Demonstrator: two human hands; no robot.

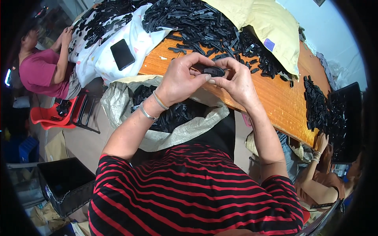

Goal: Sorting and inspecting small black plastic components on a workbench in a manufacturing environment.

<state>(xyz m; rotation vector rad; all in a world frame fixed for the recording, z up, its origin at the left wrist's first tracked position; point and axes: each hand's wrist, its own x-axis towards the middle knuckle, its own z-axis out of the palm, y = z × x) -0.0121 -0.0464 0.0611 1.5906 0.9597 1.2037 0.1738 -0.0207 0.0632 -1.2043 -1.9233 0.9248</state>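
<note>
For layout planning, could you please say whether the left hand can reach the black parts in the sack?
Likely yes: the sack gapes open below the left hand, though that's handling a black piece.

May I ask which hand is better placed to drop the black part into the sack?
Probably the left hand: its wrist overhangs the sack; the right hand, also gripping the black part, sits farther right.
</note>
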